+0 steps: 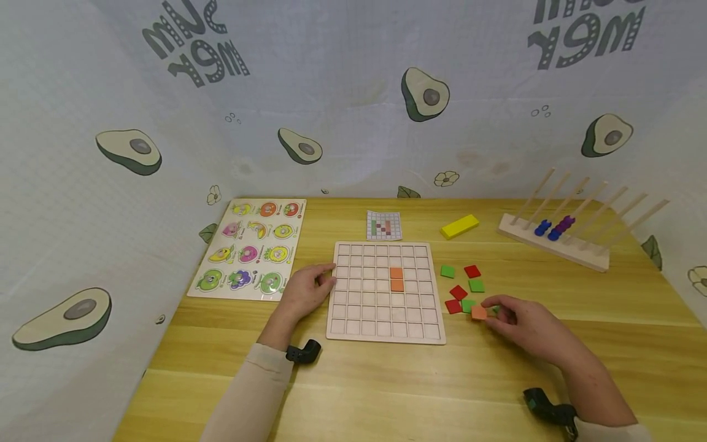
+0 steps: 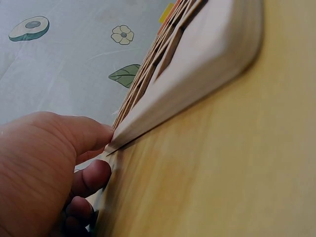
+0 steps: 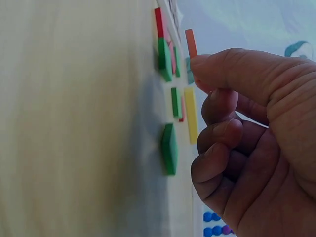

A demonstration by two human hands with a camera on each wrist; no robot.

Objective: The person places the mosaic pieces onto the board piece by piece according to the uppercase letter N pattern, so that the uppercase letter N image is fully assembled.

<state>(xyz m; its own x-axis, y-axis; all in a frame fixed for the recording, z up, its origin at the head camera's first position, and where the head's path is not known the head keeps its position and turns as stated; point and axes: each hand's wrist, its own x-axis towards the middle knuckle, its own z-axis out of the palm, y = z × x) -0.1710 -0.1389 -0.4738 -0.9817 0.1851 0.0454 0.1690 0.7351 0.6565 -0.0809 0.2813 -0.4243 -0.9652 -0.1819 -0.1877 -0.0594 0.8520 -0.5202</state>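
A wooden grid board [image 1: 386, 331] lies mid-table, with two orange tiles [image 1: 396, 279] in adjoining cells of one column. My left hand [image 1: 305, 293] touches the board's left edge; in the left wrist view, the thumb and a finger of this hand [image 2: 44, 163] meet its side. My right hand [image 1: 533, 325] pinches an orange tile [image 1: 479, 313] between thumb and index finger, right of the board. The right wrist view shows that tile [image 3: 191, 43] held clear of the table by the hand [image 3: 256, 118], other fingers curled. Red tiles [image 1: 458, 293] and green tiles [image 1: 477, 285] lie beside it.
A small patterned card [image 1: 384, 226] lies behind the board. At the back right are a yellow block [image 1: 459, 226] and a wooden peg rack [image 1: 552, 242] with blue and purple beads. A fruit picture board [image 1: 247, 248] lies at the left. Patterned cloth [image 1: 353, 123] hangs behind.
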